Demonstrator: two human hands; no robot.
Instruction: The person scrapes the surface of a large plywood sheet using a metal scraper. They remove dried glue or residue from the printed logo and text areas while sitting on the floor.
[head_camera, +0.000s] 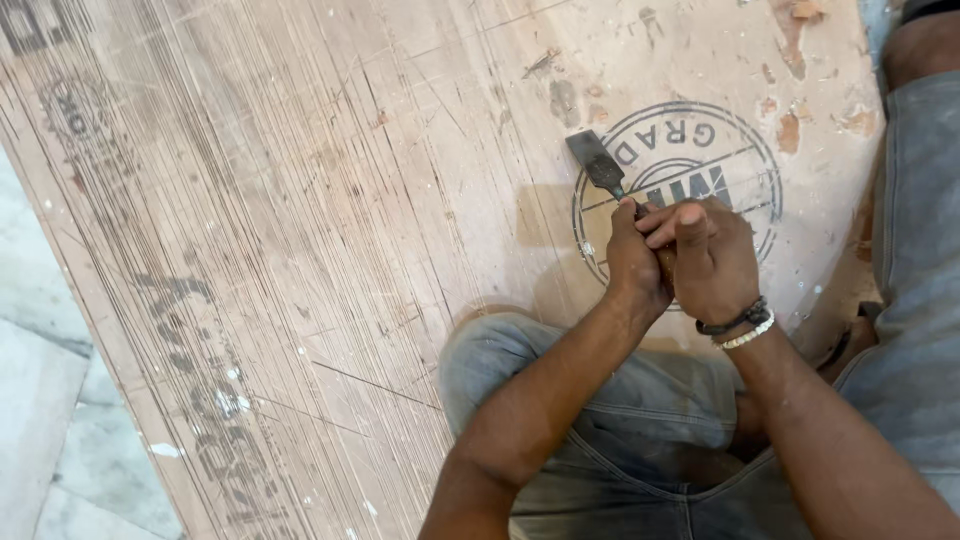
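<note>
A flat metal chisel (598, 163) points away from me, its dark blade resting on a large scratched plywood sheet (300, 220). My left hand (632, 262) and my right hand (708, 258) are clasped together around its handle, which is hidden inside them. The blade tip lies at the upper left rim of a round dark stamp (745, 150) printed on the board. Two bracelets, one black and one white, circle my right wrist (742, 326).
My bent knee in grey jeans (500, 360) rests on the board just below the hands. Another leg in grey cloth (915, 250) runs along the right edge. Pale marble floor (50, 400) shows at the lower left, beyond the board's edge.
</note>
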